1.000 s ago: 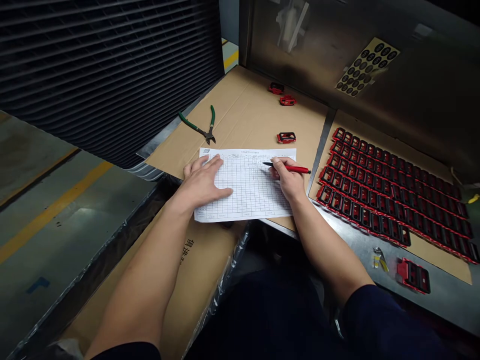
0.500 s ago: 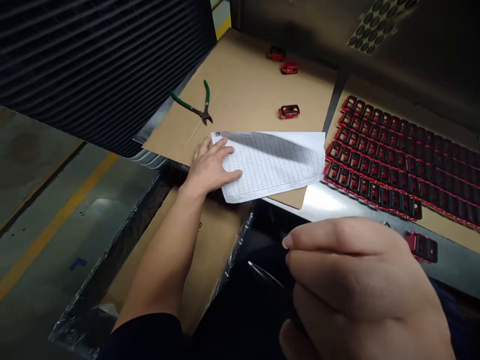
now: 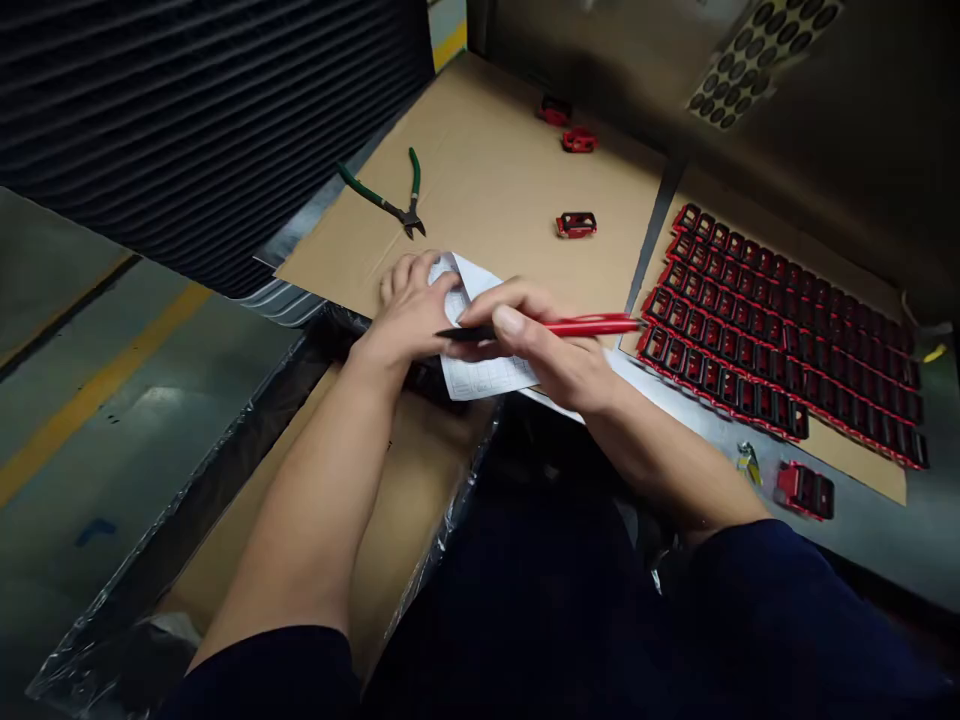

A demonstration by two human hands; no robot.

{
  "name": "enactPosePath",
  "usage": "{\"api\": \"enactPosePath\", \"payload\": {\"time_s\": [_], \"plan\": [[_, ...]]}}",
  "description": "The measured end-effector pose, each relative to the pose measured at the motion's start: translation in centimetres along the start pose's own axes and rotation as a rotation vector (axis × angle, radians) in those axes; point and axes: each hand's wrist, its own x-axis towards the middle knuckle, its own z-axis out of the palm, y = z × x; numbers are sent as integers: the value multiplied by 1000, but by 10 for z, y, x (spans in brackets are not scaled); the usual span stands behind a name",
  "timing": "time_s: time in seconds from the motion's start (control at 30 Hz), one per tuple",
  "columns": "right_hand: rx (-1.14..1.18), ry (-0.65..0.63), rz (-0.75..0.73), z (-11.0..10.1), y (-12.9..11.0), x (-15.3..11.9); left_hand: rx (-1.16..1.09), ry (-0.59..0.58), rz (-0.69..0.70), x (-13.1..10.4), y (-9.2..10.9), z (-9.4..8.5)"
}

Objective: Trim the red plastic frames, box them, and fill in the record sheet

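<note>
A white printed sheet [image 3: 491, 377] with a table grid lies over the front edge of the cardboard [image 3: 480, 180], its upper part lifted or folded. My left hand [image 3: 412, 310] rests on the sheet's left end, fingers spread. A red and black pen [image 3: 592, 325] is held in my right hand [image 3: 551, 345], over the sheet and close to the left hand. The pen's black end points left, towards the left hand. My right hand hides much of the sheet.
Green-handled cutters [image 3: 409, 215] lie open behind my left hand. A few red and black parts [image 3: 576, 225] sit on the cardboard. Rows of such parts [image 3: 750, 320] fill the right side. Below left is a plastic-lined box [image 3: 300, 480]; at the back right hangs a sticker sheet [image 3: 731, 75].
My right hand has moved from the near right foreground to the sheet, and the pen now shows in it. The sheet's right part has lifted or folded. My left hand has hardly moved.
</note>
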Motion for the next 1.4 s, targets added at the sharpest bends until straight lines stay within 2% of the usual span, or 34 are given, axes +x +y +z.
{"api": "enactPosePath", "payload": {"time_s": [0.07,0.1,0.2,0.3,0.4,0.5,0.57,0.63,0.73,0.83,1.1,1.4], "plan": [[72,-116,24,-3,28,27,6,3,-11,1,-1,1],[70,-123,48,-8,42,37,9,16,-23,2,-1,2],[-18,73,41,-34,73,63,7,32,-28,4,-2,5],[-111,279,-14,-59,83,83,8,20,-40,4,-3,6],[-64,328,-50,-60,84,94,8,18,-53,3,-2,6],[12,267,-16,-43,89,90,10,22,-51,2,-2,5],[-46,259,57,-33,94,83,10,24,-47,1,-1,5],[-163,307,97,-28,97,76,10,25,-45,1,-1,4],[-333,345,62,-26,95,69,13,22,-48,0,-1,2],[-415,304,59,-25,90,66,20,11,-53,0,-1,2],[-523,357,77,-22,92,62,26,5,-49,2,-3,4],[-545,353,54,-19,93,61,19,4,-35,2,-5,6]]}}
